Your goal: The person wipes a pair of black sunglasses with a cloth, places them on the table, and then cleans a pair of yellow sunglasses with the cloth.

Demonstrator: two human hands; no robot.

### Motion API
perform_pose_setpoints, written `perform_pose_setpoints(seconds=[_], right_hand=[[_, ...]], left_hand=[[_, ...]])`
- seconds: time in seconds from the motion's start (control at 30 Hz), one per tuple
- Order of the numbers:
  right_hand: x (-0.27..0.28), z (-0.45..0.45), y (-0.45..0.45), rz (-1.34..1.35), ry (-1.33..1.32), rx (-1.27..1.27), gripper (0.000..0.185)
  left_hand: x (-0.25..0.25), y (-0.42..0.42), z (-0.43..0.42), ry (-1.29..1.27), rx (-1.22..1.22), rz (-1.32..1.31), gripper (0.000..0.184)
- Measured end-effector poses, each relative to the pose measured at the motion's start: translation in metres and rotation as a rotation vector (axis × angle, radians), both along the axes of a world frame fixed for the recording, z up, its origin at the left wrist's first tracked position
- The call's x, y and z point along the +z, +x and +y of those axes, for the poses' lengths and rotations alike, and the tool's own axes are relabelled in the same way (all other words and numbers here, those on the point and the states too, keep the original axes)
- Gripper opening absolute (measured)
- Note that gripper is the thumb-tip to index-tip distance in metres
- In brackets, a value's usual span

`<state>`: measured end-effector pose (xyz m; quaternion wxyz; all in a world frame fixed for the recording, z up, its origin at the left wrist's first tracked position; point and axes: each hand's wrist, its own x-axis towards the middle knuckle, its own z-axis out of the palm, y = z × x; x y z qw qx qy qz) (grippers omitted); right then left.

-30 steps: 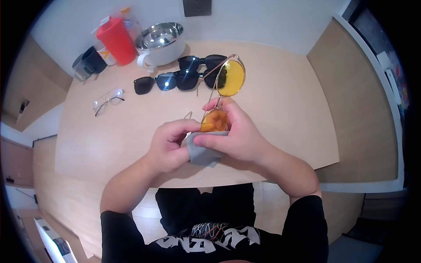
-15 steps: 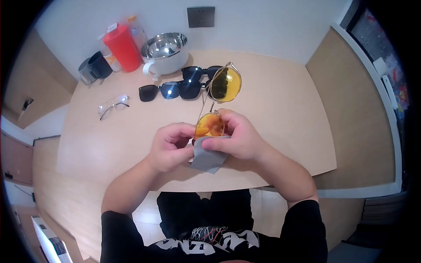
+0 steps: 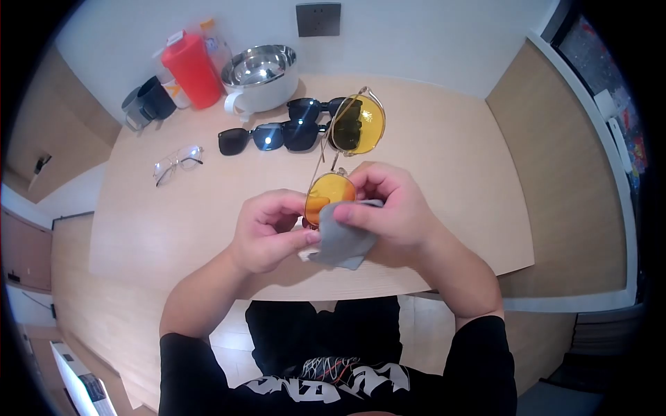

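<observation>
A pair of yellow-lensed sunglasses point(image 3: 361, 125) with a thin gold frame is held up on end above the table's near edge, one lens above the other. My left hand point(image 3: 267, 232) is closed on the frame beside the lower lens. My right hand point(image 3: 392, 204) pinches a grey cleaning cloth point(image 3: 347, 239) with its thumb in front, against the right side of that lens; its other fingers are partly hidden behind. The cloth hangs down below the lens and covers its lower right part. Something white shows under my left thumb, too hidden to name.
Several dark sunglasses point(image 3: 302, 135) lie behind the held pair. Clear eyeglasses point(image 3: 179, 164) rest at left on the wooden table point(image 3: 458, 180). Along the wall stand a steel-lined white bowl point(image 3: 267, 90) with a handle, a red pitcher point(image 3: 194, 73) and dark cups point(image 3: 156, 99).
My right hand has slid the cloth to the right and slightly up, uncovering more of the lower lens. My left hand still grips the frame in nearly the same place.
</observation>
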<state>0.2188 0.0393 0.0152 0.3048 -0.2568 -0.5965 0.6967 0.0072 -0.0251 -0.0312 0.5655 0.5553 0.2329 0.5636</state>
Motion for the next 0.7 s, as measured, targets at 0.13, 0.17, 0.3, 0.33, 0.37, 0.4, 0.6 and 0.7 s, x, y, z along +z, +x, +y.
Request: perform_pose_setpoints(seconds=[0.13, 0.17, 0.3, 0.33, 0.37, 0.4, 0.6, 0.7], right_hand=[[0.002, 0.009, 0.007, 0.110, 0.092, -0.154, 0.013], [0.006, 0.008, 0.008, 0.139, 0.090, -0.192, 0.012], [0.004, 0.005, 0.007, 0.127, 0.132, -0.228, 0.014], [0.002, 0.004, 0.006, 0.093, 0.138, -0.238, 0.015], [0.001, 0.002, 0.003, 0.060, 0.147, -0.247, 0.017], [0.001, 0.002, 0.000, 0.026, 0.157, -0.256, 0.019], [-0.008, -0.001, -0.004, -0.116, 0.294, -0.119, 0.029], [-0.004, -0.002, -0.007, -0.018, 0.055, -0.243, 0.033]], left_hand=[[0.005, -0.001, 0.001, 0.025, 0.000, -0.023, 0.035], [0.007, 0.000, 0.000, 0.021, 0.000, -0.037, 0.035], [0.004, 0.003, -0.001, 0.042, 0.028, -0.021, 0.035], [0.002, 0.003, -0.001, 0.055, 0.021, -0.003, 0.035], [0.001, 0.002, 0.000, 0.070, 0.015, 0.016, 0.034], [-0.001, 0.002, 0.000, 0.067, 0.023, 0.021, 0.034], [0.000, 0.004, 0.002, 0.074, 0.053, 0.123, 0.032], [-0.002, 0.004, 0.004, 0.091, 0.065, 0.151, 0.031]])
